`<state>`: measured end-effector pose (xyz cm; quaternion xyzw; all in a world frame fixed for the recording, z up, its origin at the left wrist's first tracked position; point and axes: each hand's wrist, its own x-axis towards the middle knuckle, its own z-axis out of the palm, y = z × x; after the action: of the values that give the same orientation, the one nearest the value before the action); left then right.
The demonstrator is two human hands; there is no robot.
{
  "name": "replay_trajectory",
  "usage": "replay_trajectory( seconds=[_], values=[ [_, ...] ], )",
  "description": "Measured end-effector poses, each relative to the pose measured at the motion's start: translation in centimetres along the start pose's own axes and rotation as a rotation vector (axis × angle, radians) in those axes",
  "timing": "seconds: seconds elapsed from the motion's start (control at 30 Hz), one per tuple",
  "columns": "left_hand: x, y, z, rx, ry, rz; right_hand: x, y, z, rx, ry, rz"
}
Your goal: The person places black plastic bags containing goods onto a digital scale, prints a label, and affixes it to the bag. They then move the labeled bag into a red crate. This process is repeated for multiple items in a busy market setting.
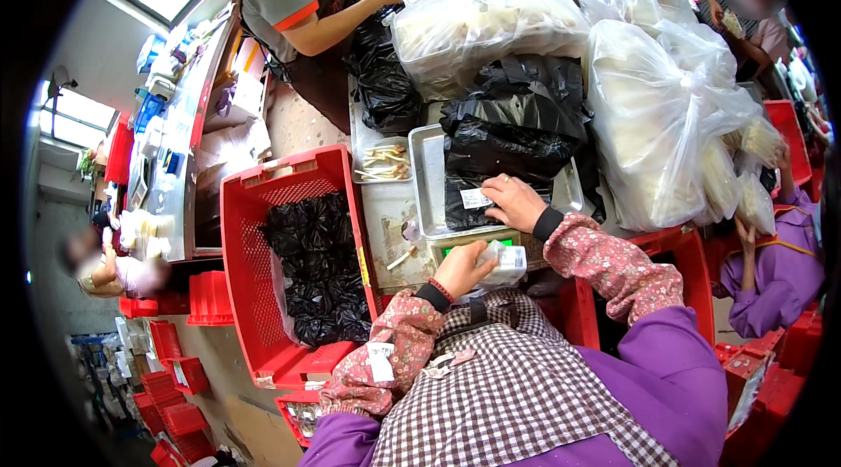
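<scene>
My right hand (pixel 515 202) lies on a black plastic bag (pixel 512 134), its fingers spread at the edge of a white label (pixel 475 198). The label looks flat against the bag. That bag sits in a shallow metal tray (pixel 424 156) above a scale, whose lit green display (pixel 455 250) is partly covered by my left hand. Closed around a pale, clear-wrapped roll or packet (pixel 508 264) with a printed label is my left hand (pixel 460 270), near my apron. Its exact kind cannot be made out.
To the left, a red crate (pixel 293 167) holds several black bags (pixel 317 265). Large clear bags of pale goods (pixel 653 125) crowd the right and back. A small tray of sticks (pixel 384 160) lies beside the scale. A co-worker (pixel 302 16) stands across, handling goods.
</scene>
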<state>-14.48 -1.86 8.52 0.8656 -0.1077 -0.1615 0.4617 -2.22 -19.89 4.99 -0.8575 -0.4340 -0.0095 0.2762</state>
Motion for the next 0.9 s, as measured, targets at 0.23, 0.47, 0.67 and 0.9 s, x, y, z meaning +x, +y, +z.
replay_trajectory(
  seconds=[0.23,0.47,0.67,0.9],
  values=[
    [2.0,-0.4,-5.6,-0.449,-0.002,-0.099,2.8,1.2,-0.4,0.249,0.192,0.261],
    [10.4,-10.7,-2.8,0.005,0.309,-0.407,5.6,5.0,-4.7,0.150,0.366,0.482],
    [10.6,-10.2,-1.7,0.008,0.332,-0.479,2.6,-2.3,-2.5,0.134,0.036,0.010],
    [6.8,-6.6,-3.9,-0.065,0.119,-0.410,-0.5,0.0,1.4,-0.084,-0.028,-0.107]
  ],
)
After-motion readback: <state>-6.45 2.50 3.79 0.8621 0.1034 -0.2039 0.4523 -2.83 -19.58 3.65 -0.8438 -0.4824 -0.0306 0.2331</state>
